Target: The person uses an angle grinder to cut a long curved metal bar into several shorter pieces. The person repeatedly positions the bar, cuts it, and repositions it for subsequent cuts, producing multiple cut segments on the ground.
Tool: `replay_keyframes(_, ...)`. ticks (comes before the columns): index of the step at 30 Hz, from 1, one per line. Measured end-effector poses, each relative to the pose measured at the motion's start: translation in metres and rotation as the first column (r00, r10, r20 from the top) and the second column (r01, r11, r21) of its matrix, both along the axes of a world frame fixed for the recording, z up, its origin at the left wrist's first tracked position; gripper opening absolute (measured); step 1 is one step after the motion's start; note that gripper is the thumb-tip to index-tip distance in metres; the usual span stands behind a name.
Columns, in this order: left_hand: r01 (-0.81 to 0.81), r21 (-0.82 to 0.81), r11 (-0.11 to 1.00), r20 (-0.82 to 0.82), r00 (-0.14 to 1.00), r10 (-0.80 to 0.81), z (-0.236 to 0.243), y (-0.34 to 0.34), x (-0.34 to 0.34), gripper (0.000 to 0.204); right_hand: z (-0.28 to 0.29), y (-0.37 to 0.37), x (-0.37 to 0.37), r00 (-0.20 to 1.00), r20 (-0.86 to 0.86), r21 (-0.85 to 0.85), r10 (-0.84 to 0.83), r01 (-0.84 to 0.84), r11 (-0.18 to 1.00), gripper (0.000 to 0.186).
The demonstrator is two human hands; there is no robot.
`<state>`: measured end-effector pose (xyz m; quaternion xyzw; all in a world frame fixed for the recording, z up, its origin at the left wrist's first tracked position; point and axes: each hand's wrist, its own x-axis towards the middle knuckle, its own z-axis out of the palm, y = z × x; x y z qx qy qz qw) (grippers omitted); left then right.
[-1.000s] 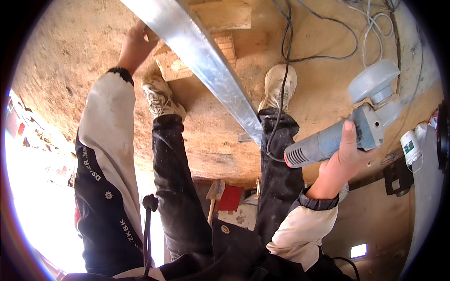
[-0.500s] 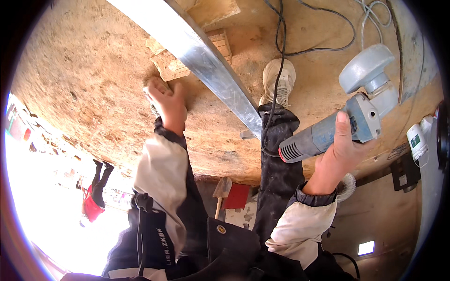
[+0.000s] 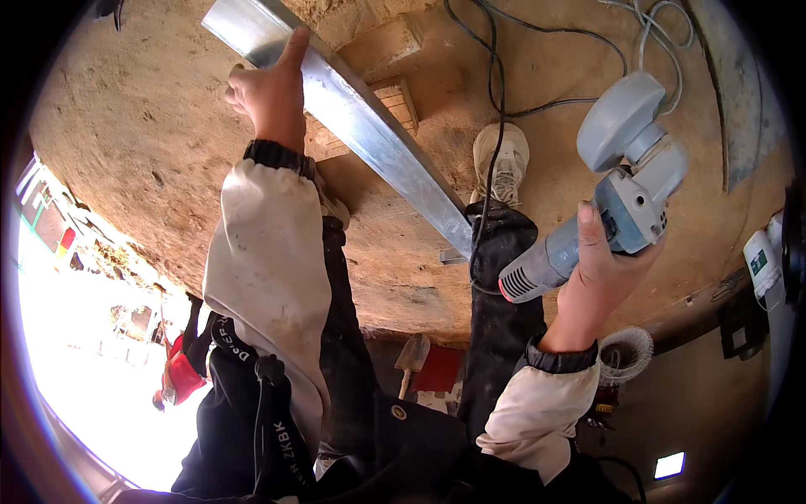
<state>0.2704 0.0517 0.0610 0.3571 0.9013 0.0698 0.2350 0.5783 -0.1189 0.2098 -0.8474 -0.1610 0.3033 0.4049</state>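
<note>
My right hand is wrapped round the body of an angle grinder, thumb along its top. A grey guard covers the grinder's head, which points up and away from me. A long shiny metal bar slants from the upper left down to my right knee. My left hand grips the bar near its far end, thumb over the upper face and fingers bent at the near edge. The undersides of those fingers are hidden.
A black cord runs from the grinder across the dirt floor. Wooden pieces lie beyond the bar. My shoe stands beside it. A grey cable coils at the upper right. Behind are a shovel and a person in red.
My left hand has left the spot by my left shoe and moved up and away onto the bar. The grinder has shifted slightly left in view, still in my right hand.
</note>
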Motion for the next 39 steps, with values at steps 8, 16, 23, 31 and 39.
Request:
replay_keyframes(8,-0.059,-0.063,0.996,0.078,0.995,0.063,0.006,0.002,0.008,0.134,0.002,-0.004,0.002,0.999,0.008,0.000,-0.053,0.053,0.999,0.080)
replay_keyframes(16,-0.008,-0.180,0.984,-0.083,0.996,-0.007,-0.005,0.017,0.014,0.119,0.001,-0.008,0.004,0.980,-0.114,0.019,-0.165,0.168,0.986,0.096)
replay_keyframes(23,-0.029,0.044,0.999,0.601,0.799,-0.003,-0.014,-0.001,-0.036,0.039,-0.001,-0.005,0.002,0.997,-0.029,0.048,-0.070,0.071,0.996,0.076)
replay_keyframes(31,0.105,0.145,0.984,0.735,0.654,-0.179,-0.007,-0.009,-0.058,0.051,0.005,0.011,-0.005,0.991,-0.107,0.035,-0.076,0.080,0.996,0.089)
replay_keyframes(39,0.127,0.006,0.992,0.627,0.772,-0.102,-0.009,0.015,0.004,0.023,-0.003,0.018,-0.017,0.989,-0.141,0.109,0.038,-0.022,0.994,0.081)
